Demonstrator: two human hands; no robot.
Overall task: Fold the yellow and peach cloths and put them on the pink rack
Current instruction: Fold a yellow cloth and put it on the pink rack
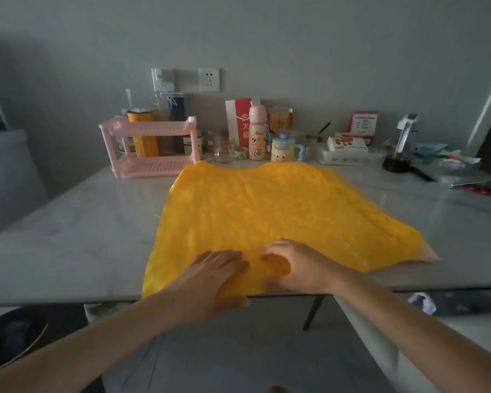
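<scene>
A large yellow cloth [267,217] lies spread flat on the marble table [77,231], its near edge at the table's front edge. A corner of the peach cloth [430,255] shows from under its right near corner. My left hand [210,279] lies flat on the cloth's near edge with straight fingers. My right hand [292,268] rests on the cloth just to the right, fingers bent and fingertips pressing the fabric. The two-tier pink rack [150,146] stands at the back left of the table, both shelves bare.
Behind the cloth along the wall stand a pink bottle [257,134], a yellow smiley mug [284,148], a glass jar [224,150], boxes and a black pot [397,163]. Red scissors [476,188] lie at the far right. A dark bin [9,338] sits on the floor, left.
</scene>
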